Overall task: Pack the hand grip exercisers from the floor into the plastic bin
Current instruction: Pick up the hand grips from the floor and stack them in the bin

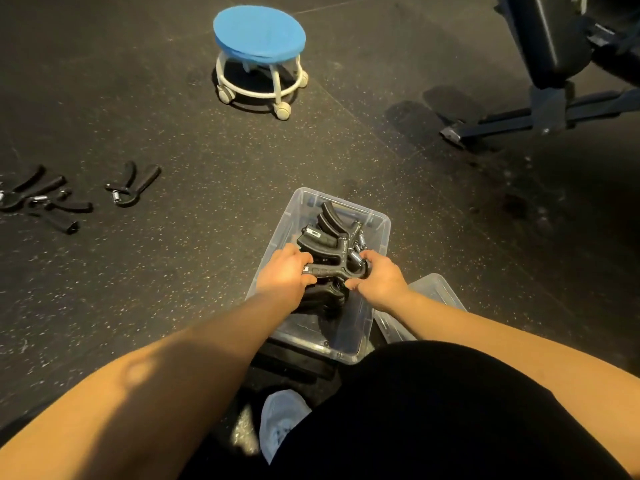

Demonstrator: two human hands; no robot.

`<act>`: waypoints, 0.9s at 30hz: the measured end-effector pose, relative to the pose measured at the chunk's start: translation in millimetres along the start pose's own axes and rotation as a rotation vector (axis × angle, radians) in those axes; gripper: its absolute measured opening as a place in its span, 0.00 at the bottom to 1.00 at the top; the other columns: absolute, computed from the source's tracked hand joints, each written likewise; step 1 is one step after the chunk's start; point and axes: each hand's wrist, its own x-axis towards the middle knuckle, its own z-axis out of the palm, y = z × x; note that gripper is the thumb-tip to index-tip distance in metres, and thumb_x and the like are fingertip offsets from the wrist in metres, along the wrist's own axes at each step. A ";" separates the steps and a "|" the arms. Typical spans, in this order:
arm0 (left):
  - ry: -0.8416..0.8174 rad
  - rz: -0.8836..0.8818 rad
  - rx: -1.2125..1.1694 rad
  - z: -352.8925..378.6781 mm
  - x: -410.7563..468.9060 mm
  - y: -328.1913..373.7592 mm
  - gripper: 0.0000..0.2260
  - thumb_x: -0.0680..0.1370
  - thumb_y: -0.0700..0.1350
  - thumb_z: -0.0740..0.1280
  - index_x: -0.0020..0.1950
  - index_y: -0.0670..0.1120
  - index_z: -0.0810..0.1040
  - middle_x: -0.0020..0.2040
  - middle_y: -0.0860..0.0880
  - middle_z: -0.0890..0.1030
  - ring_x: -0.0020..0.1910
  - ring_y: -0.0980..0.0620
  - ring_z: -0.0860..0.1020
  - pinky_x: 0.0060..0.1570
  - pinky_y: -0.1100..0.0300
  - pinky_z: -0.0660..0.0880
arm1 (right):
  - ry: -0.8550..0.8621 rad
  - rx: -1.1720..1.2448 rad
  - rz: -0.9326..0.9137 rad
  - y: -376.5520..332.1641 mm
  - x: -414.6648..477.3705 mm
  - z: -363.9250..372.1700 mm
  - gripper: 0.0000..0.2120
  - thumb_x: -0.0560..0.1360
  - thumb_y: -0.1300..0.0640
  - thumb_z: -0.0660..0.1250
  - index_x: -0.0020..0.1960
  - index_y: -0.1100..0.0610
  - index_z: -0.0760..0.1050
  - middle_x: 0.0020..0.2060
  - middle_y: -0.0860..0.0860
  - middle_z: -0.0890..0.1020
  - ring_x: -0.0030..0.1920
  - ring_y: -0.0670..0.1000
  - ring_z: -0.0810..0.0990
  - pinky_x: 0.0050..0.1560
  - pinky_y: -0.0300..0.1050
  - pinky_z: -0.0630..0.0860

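Note:
A clear plastic bin point(379, 220) stands on the dark floor in front of me, with several black hand grip exercisers point(327, 225) stacked inside. Over the bin, both hands hold one black exerciser point(332, 270). My left hand point(285, 273) grips its handle end; my right hand point(379, 277) grips the end by the metal spring. More exercisers lie on the floor at the left: one pair point(133, 185) alone, and a cluster point(41, 199) at the frame's edge.
A blue-topped stool on castors point(259, 53) stands beyond the bin. The dark frame of a weight bench point(547, 109) fills the upper right. The bin's clear lid point(436, 292) lies right of the bin. My knee and white shoe point(280, 420) are below.

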 end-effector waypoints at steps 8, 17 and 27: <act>-0.034 0.201 0.063 2.1 -19.5 -13.7 0.08 0.80 0.46 0.67 0.57 0.47 0.75 0.57 0.50 0.71 0.55 0.51 0.70 0.58 0.54 0.71 | 0.122 -0.291 -0.192 -3.1 -18.1 18.0 0.19 0.74 0.53 0.70 0.64 0.53 0.74 0.54 0.52 0.80 0.57 0.55 0.78 0.55 0.52 0.76; 0.078 0.075 -0.106 13.6 -26.2 -12.5 0.10 0.81 0.47 0.65 0.59 0.46 0.78 0.58 0.50 0.72 0.53 0.54 0.70 0.56 0.63 0.66 | 0.362 0.444 0.187 -9.2 -25.0 46.6 0.23 0.75 0.56 0.71 0.69 0.52 0.74 0.60 0.51 0.81 0.59 0.53 0.80 0.64 0.55 0.77; 0.032 0.049 -0.159 20.0 -22.0 -14.2 0.11 0.80 0.47 0.66 0.61 0.46 0.78 0.59 0.52 0.72 0.57 0.52 0.74 0.61 0.55 0.73 | 0.384 1.104 0.581 -31.1 -47.6 77.1 0.27 0.76 0.59 0.71 0.73 0.53 0.69 0.51 0.55 0.84 0.45 0.47 0.84 0.51 0.45 0.83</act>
